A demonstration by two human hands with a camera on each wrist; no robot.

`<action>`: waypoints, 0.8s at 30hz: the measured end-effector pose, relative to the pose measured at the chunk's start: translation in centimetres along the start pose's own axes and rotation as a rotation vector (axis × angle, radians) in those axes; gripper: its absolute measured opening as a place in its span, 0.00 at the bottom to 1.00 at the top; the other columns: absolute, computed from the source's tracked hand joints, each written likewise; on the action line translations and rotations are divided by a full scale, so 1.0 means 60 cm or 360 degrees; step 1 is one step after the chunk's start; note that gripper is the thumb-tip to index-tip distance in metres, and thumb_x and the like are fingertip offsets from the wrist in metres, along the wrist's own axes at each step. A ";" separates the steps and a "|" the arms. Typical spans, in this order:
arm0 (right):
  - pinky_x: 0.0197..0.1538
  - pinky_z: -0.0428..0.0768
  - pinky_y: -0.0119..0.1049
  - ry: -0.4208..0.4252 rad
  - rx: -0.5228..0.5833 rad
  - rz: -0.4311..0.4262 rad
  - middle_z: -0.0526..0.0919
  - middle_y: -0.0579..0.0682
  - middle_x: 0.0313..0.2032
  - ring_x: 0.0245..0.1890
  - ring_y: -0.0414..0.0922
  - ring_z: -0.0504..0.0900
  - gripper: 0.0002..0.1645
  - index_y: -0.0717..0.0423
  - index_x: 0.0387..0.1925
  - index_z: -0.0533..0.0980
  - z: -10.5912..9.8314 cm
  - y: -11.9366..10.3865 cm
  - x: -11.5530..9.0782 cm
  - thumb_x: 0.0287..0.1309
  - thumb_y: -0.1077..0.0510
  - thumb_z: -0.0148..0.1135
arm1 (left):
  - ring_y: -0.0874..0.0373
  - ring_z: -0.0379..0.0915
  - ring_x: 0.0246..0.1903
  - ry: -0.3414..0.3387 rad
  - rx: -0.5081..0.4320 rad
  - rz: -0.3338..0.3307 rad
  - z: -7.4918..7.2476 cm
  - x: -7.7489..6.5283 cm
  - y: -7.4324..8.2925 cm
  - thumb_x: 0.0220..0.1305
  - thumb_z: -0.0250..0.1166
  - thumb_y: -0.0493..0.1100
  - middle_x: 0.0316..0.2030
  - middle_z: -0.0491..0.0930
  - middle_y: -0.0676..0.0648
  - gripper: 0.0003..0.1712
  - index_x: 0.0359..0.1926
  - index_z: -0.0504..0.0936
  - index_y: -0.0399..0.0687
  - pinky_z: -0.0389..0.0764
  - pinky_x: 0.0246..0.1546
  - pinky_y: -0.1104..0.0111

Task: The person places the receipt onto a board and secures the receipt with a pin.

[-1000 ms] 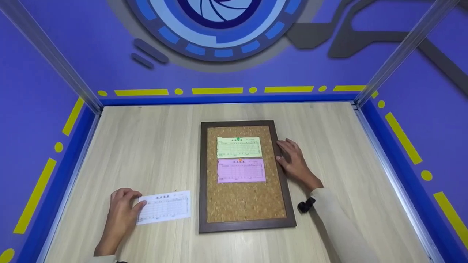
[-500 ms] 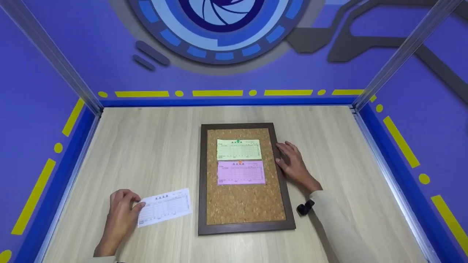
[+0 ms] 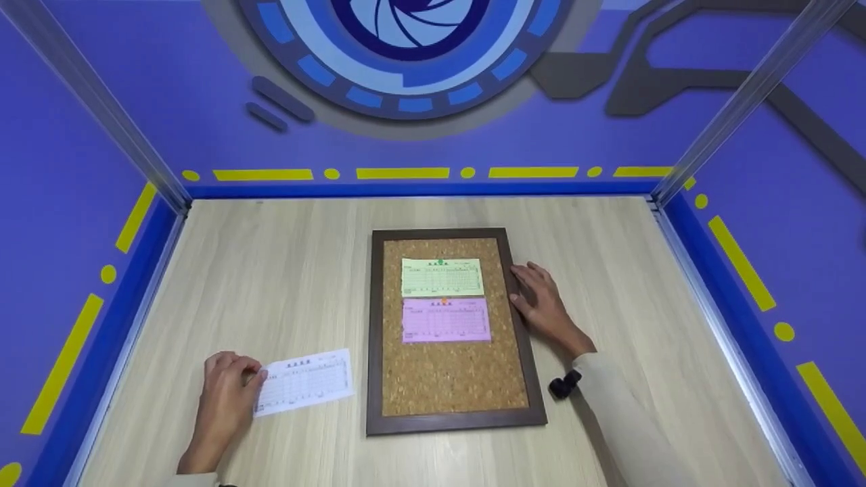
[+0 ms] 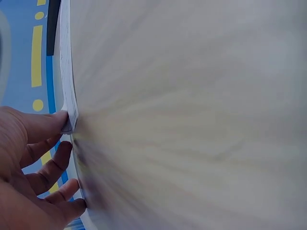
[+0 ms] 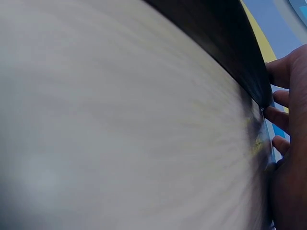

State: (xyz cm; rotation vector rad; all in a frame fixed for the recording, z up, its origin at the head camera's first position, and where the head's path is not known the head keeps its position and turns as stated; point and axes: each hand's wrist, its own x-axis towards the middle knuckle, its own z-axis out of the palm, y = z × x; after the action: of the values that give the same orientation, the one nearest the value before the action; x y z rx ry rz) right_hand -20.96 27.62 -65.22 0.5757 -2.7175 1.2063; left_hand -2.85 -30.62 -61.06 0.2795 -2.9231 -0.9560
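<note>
In the head view a white printed form slip [image 3: 304, 382] lies at a slight tilt on the left part of the table. My left hand [image 3: 226, 399] pinches its left edge, thumb on top. The left wrist view shows the thumb [image 4: 50, 123] pressed on the white slip [image 4: 69, 91], seen edge-on. A cork board [image 3: 457, 379] with a dark brown frame lies in the middle. A green form [image 3: 443, 277] and a purple form [image 3: 446, 321] are pinned on it, one above the other. My right hand [image 3: 544, 304] rests thumb and fingertips against the frame's right side.
The wood-patterned table [image 3: 284, 270] is bounded by blue-purple walls [image 3: 433, 152] at the back and both sides. A small black device [image 3: 565, 384] sits at the right sleeve [image 3: 622, 412].
The white slip has turned slightly, its right end rising a little in the head view. My left hand barely shifted; my right hand stays against the frame. The head view tilted slightly.
</note>
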 end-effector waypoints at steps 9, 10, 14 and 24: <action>0.80 0.50 0.73 0.0015 -0.0008 -0.0008 0.74 0.67 0.75 0.82 0.69 0.58 0.35 0.64 0.78 0.72 0.003 0.002 0.001 0.76 0.55 0.66 | 0.37 0.80 0.56 0.0174 -0.0055 0.0068 -0.006 0.002 0.006 0.71 0.71 0.28 0.44 0.89 0.33 0.07 0.48 0.89 0.28 0.80 0.57 0.43; 0.81 0.50 0.73 0.0016 -0.0014 -0.0007 0.74 0.67 0.75 0.82 0.69 0.58 0.35 0.64 0.78 0.72 0.004 0.002 0.001 0.76 0.55 0.66 | 0.38 0.81 0.54 0.0175 -0.0063 0.0054 -0.007 0.002 0.008 0.72 0.71 0.28 0.45 0.89 0.33 0.07 0.48 0.89 0.28 0.81 0.56 0.43; 0.81 0.50 0.72 0.0022 -0.0026 0.0001 0.74 0.66 0.75 0.82 0.69 0.58 0.35 0.63 0.78 0.72 0.004 0.004 0.000 0.76 0.55 0.66 | 0.42 0.86 0.47 0.0160 -0.0113 0.0018 -0.012 0.003 0.011 0.73 0.70 0.29 0.44 0.90 0.35 0.08 0.49 0.90 0.31 0.84 0.51 0.51; 0.81 0.50 0.71 0.0017 -0.0029 0.0015 0.74 0.66 0.76 0.82 0.69 0.58 0.35 0.64 0.78 0.72 0.004 0.001 0.000 0.76 0.55 0.66 | 0.54 0.81 0.36 0.0126 -0.0302 -0.0044 -0.019 0.006 0.010 0.74 0.71 0.31 0.39 0.91 0.42 0.07 0.49 0.92 0.36 0.74 0.34 0.77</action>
State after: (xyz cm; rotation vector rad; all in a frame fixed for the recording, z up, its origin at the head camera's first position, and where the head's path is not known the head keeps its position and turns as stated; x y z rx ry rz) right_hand -20.99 27.47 -65.39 0.5533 -2.7226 1.1819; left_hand -3.16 -30.88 -59.76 0.3393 -2.7393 -1.1873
